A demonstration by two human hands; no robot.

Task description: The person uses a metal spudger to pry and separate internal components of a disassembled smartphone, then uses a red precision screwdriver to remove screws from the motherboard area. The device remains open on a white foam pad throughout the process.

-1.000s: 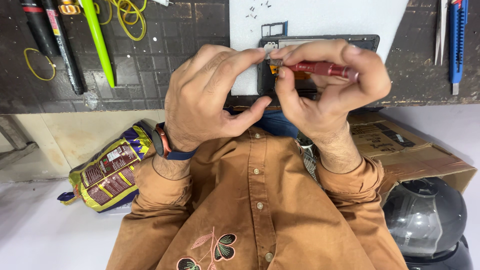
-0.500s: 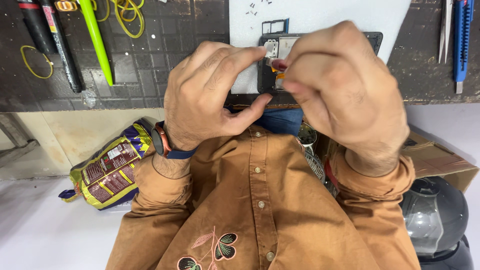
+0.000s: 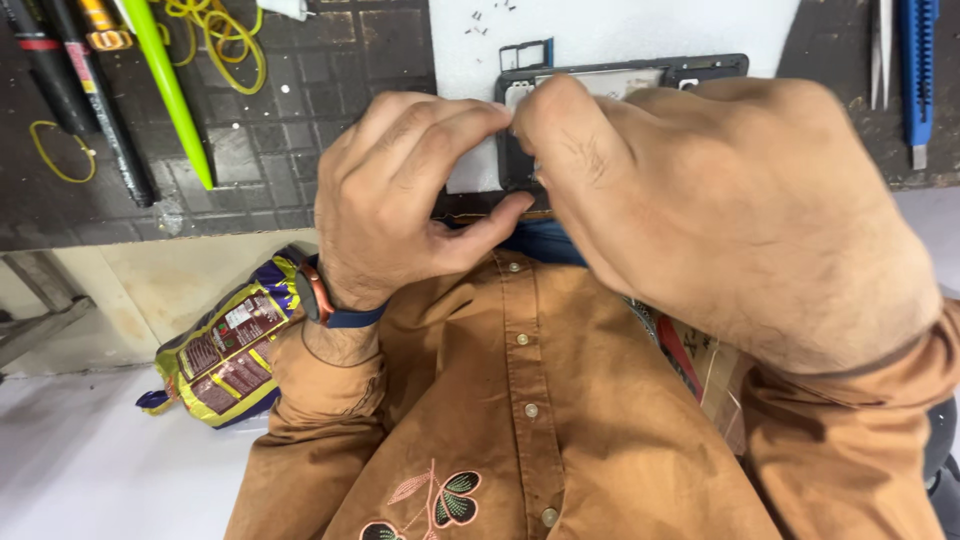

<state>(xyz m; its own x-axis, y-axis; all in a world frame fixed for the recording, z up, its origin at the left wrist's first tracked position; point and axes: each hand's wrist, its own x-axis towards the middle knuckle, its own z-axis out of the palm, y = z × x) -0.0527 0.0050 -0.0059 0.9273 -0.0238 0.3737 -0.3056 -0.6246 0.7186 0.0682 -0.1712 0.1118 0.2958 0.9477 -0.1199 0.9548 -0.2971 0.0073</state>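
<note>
A dark phone point(image 3: 640, 72) with its back off lies on a white sheet point(image 3: 620, 25) on the black mat. My left hand point(image 3: 410, 190), with a watch on its wrist, pinches the phone's left end, thumb under the near edge and fingers on top. My right hand point(image 3: 740, 210) curls over the phone's middle with its back to the camera, fingertips meeting those of the left hand. Whatever the right hand holds is hidden under it. Most of the phone is covered.
Tiny screws point(image 3: 485, 18) and a small tray point(image 3: 525, 52) lie on the sheet. A green pen point(image 3: 165, 85), black pens point(image 3: 95, 100) and yellow rubber bands point(image 3: 225, 40) sit at left; tweezers point(image 3: 880, 50) and a blue knife point(image 3: 918, 70) at right. A snack bag point(image 3: 225, 350) lies below.
My right hand rolled over the phone and came closer to the camera. The red-handled screwdriver seen in it a second ago is now out of sight. The left hand has barely moved.
</note>
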